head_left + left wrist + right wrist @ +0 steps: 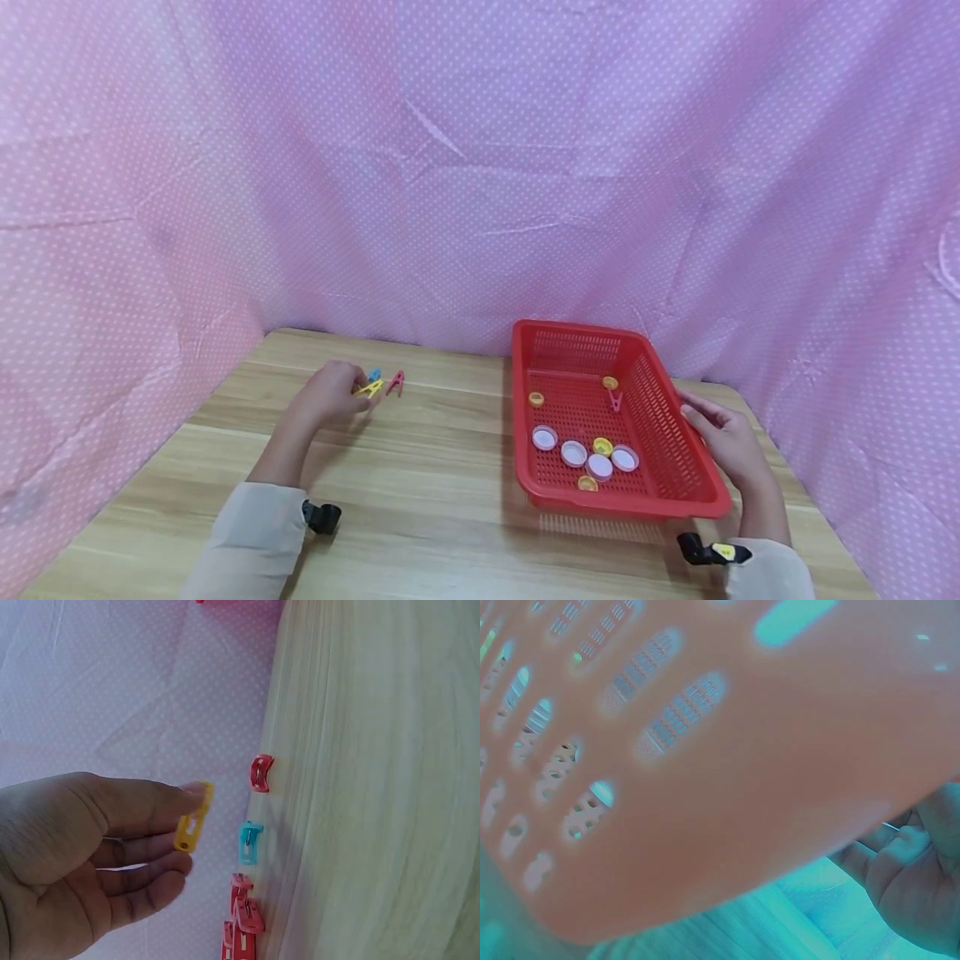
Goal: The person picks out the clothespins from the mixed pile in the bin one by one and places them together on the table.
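Note:
My left hand (335,393) pinches a yellow clothespin (193,817) between thumb and fingers, above the table. A blue clothespin (374,375) and a red clothespin (396,383) lie just beyond it. More red clothespins (247,913) appear bunched together in the left wrist view. On the right, my right hand (726,439) grips the side rim of a red plastic basket (622,506), which looks tilted, its near end off the table. Inside are white round caps (573,454), yellow caps (602,447) and a pink clothespin (615,401). The basket wall hides part of my right hand in the right wrist view.
The wooden table (420,492) runs under both arms. A pink dotted cloth (450,208) hangs behind it and along both sides. Small black cameras (322,517) are strapped to both wrists.

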Motion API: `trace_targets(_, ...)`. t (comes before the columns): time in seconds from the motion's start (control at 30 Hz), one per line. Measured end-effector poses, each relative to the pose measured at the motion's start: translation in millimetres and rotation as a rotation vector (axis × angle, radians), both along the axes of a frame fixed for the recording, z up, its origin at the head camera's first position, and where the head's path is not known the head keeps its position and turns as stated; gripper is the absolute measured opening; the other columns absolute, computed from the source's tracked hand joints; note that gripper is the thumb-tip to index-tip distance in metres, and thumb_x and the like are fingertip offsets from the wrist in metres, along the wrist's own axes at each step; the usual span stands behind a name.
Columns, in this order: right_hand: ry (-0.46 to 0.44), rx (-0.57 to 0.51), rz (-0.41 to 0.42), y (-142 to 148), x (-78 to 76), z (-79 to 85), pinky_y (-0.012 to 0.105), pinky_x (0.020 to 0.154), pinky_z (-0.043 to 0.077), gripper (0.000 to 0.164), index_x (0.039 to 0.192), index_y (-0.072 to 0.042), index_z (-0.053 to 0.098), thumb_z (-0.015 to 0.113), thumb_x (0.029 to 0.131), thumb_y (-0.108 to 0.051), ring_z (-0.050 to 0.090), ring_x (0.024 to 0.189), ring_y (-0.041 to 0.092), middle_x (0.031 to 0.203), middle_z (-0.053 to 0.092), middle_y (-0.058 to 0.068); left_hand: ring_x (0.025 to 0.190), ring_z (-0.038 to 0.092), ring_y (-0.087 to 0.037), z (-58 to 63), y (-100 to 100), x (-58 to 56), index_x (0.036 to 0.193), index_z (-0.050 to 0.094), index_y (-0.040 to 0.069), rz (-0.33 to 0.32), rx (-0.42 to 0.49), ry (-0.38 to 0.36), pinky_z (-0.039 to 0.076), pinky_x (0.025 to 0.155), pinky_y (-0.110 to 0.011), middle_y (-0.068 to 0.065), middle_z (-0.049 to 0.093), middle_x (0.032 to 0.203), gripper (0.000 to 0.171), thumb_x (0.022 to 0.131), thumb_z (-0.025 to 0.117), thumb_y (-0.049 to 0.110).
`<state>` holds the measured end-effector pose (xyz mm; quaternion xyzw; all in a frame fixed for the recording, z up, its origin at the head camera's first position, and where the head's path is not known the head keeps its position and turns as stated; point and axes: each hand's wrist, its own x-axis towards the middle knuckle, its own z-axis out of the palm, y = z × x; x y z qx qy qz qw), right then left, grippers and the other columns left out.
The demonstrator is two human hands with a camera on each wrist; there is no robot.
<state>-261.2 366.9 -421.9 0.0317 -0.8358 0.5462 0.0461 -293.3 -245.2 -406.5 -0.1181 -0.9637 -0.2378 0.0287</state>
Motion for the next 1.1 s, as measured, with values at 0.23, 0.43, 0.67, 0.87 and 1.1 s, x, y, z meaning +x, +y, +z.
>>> trace_targets(0.23,-0.001,0.024,-0.004,-1,1.8,2.6,0.035,0.07,0.062,0.063,0.152,-0.002,0.045,0.058,0.104,-0.04,0.074,0.085,0.015,0.107,0.073,-0.012,0.08,0.055,-0.024,0.5,-6,3.7,0.091,0.071,0.0,-0.016,-0.038,-0.031,0.049,0.073,-0.04,-0.008,0.064,0.086,0.014,0.083,0.079,0.009)
trace_targets(0.43,-0.01,0.044,-0.019,-1,3.2,2.6,0.036,0.071,0.062,0.065,0.153,-0.004,0.044,0.057,0.104,-0.044,0.075,0.085,0.017,0.108,0.072,-0.011,0.078,0.052,-0.023,-3.5,-9,3.6,0.087,0.072,0.002,-0.026,-0.065,-0.061,0.045,0.073,-0.041,-0.004,0.06,0.08,0.019,0.081,0.086,0.013)
trace_targets(0.67,-0.022,0.034,-0.008,-2,3.9,3.3,0.036,0.071,0.062,0.065,0.154,-0.005,0.044,0.057,0.104,-0.044,0.075,0.085,0.017,0.11,0.073,-0.007,0.072,0.05,-0.019,-9.0,-10,3.8,0.08,0.067,0.005,-0.027,-0.047,-0.109,0.042,0.066,-0.034,-0.003,0.057,0.076,0.024,0.078,0.089,0.014)
trace_targets(0.87,-0.023,0.029,-0.011,-2,3.0,2.8,0.037,0.071,0.062,0.064,0.154,-0.006,0.045,0.057,0.104,-0.044,0.075,0.085,0.017,0.105,0.072,-0.014,0.073,0.05,-0.019,-10.2,-10,3.8,0.083,0.066,0.004,-0.023,-0.035,-0.125,0.041,0.065,-0.034,-0.003,0.054,0.077,0.029,0.077,0.091,0.017)
trace_targets(1.1,-0.004,0.034,-0.008,-1,2.0,0.5,0.036,0.071,0.062,0.062,0.153,-0.006,0.046,0.057,0.104,-0.043,0.074,0.085,0.016,0.104,0.071,-0.016,0.072,0.048,-0.018,-12.4,-11,2.3,0.086,0.066,0.003,-0.071,0.008,-0.123,0.039,0.066,-0.035,-0.003,0.051,0.076,0.029,0.077,0.091,0.013)
